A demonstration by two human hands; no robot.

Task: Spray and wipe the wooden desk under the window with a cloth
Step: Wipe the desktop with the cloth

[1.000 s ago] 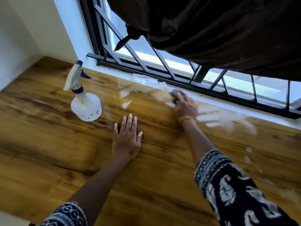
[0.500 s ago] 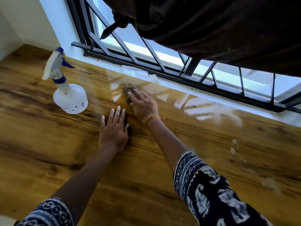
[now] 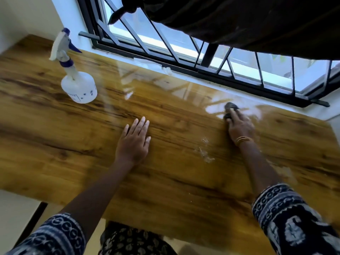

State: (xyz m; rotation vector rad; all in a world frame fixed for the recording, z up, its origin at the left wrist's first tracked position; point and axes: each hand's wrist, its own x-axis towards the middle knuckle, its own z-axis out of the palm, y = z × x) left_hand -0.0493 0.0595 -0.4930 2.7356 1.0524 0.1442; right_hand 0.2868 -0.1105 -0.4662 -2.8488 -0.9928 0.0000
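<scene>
The wooden desk (image 3: 165,181) runs under the barred window and shines wet along its far edge. My right hand (image 3: 240,127) presses a small dark cloth (image 3: 230,108) flat on the desk near the far right, close to the sill. Most of the cloth is hidden under my fingers. My left hand (image 3: 135,142) lies flat and open on the middle of the desk, holding nothing. A white spray bottle (image 3: 78,85) with a blue nozzle stands upright at the far left, apart from both hands.
A few water drops (image 3: 204,151) sit between my hands. The black window grille (image 3: 202,57) and white sill border the far edge. A dark curtain (image 3: 257,21) hangs overhead. A scrap of white paper (image 3: 166,69) lies on the sill. The desk's near edge is by my body.
My right hand has slid the cloth from beside my left hand far to the right along the window edge. The left hand stays planted; the view has pulled back.
</scene>
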